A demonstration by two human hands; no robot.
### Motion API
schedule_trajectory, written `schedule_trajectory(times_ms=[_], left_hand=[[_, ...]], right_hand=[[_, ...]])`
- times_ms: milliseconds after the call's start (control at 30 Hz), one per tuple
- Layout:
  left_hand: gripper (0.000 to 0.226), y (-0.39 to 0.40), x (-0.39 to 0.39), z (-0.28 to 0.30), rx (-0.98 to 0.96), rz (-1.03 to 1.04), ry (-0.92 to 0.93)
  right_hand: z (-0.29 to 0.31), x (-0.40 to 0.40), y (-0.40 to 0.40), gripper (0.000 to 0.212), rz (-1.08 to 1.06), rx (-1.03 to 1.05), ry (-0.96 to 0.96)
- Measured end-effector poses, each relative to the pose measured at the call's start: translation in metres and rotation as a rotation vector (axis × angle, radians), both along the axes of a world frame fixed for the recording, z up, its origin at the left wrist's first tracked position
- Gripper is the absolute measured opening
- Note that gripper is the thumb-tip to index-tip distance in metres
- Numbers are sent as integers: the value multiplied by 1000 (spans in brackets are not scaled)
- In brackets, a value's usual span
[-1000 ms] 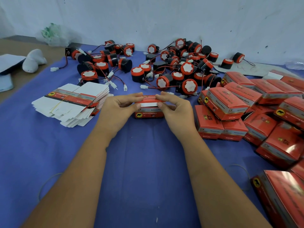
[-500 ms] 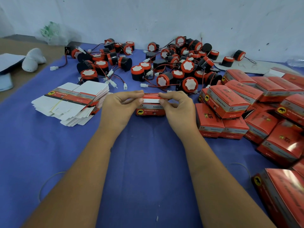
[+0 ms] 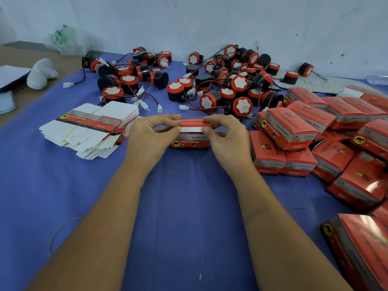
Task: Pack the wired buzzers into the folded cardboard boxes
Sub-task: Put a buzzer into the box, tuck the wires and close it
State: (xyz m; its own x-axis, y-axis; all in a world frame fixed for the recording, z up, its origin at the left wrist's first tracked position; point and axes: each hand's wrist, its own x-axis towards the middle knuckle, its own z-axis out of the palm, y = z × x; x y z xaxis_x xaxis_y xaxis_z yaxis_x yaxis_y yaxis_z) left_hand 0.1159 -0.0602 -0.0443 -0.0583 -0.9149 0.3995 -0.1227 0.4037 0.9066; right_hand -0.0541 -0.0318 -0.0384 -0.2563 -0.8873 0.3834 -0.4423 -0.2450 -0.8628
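A small red cardboard box stands on the blue cloth in front of me. My left hand pinches its top flap from the left. My right hand pinches the same flap from the right, with the white underside of the flap showing between the thumbs. Behind it lies a heap of wired buzzers, black with red and white faces, their red and black leads ending in white plugs. A second group of buzzers lies further left. What is inside the box is hidden.
A banded stack of flat unfolded boxes lies to the left. Several closed red boxes are piled to the right, one large at the near right edge. A white object and a plastic bag sit at the far left by the wall.
Both hands stay on the box. The top flap has been lifted and bent a little, and the thumbs have shifted along it.
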Motion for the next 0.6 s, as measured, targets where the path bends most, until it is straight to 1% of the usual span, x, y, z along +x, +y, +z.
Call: schedule_trajectory(times_ms=[67,133,233,300,367,433,533,600], left_hand=[[19,1,1,0,-6,-11,-31],[20,2,3,-1,-16,-19,-68],[14,3,7,-1,-36,-35,-135],[21,4,7,-1,-76,-26,-223],[30,4,6,-1,-100,13,-294],[28,3,5,-1,-107,54,-319],[16,0,5,-2,-107,86,-334],[11,0,4,-2,-111,97,-348]], right_hand=[[-1,0,1,13,0,-11,26],[-3,0,1,10,-7,-36,100],[-5,0,1,3,6,-89,154],[-6,-1,2,4,30,-105,137],[-8,-3,3,11,60,-105,135],[-8,-3,3,18,90,-79,155],[-9,-2,3,22,62,-78,292],[-7,-1,4,23,-1,-135,432]])
